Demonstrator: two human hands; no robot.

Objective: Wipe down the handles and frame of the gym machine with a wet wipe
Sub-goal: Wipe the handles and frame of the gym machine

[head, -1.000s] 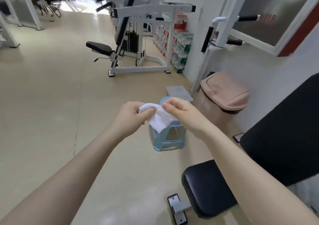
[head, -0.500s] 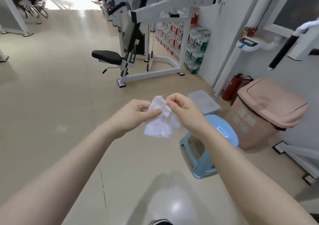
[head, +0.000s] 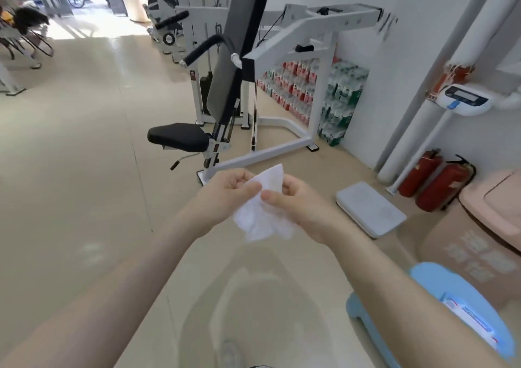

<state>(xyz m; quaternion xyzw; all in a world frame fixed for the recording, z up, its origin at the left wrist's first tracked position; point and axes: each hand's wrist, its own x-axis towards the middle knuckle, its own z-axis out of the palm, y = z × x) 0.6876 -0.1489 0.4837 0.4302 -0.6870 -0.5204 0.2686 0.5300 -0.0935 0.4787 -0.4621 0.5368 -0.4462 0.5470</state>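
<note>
A white wet wipe (head: 260,215) hangs between both hands at the middle of the view. My left hand (head: 225,195) pinches its upper left part and my right hand (head: 298,206) pinches its right side with the thumb on top. Ahead stands the white gym machine (head: 284,48) with a black seat (head: 179,137), a tall grey back pad (head: 236,57) and a curved black handle (head: 205,47). The machine is beyond the hands, not touched.
A blue stool (head: 439,319) with a wipe pack on it stands at lower right beside a pink bin (head: 485,226). Two red fire extinguishers (head: 439,181), a white floor scale (head: 369,208) and stacked bottle packs (head: 329,91) line the right wall.
The view has moved forward and left, bringing the gym machine closer. The stool and bin have slid to the lower right. Both hands have spread the wipe wider.
</note>
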